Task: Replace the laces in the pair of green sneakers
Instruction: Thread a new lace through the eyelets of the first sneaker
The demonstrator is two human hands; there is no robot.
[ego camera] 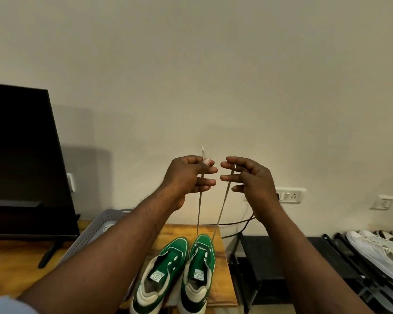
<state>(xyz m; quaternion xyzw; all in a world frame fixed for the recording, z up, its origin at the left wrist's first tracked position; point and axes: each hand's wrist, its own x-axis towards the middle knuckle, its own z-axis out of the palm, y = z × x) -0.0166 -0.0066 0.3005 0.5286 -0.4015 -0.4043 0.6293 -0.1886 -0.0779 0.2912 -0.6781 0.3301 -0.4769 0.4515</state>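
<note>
both my hands are up: left hand (186, 175) pinches one lace (222, 207) end, right hand (250, 177) pinches the other, strands running down to the right green sneaker (197, 275) on the wooden table (14, 268), beside its mate (159, 268).

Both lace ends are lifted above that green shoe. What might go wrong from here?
The lace tip above the left hand stands higher than the one at the right hand, so the ends may finish uneven.
Pulling upward could lift or tip the laced sneaker, which sits near the table edge.
</note>
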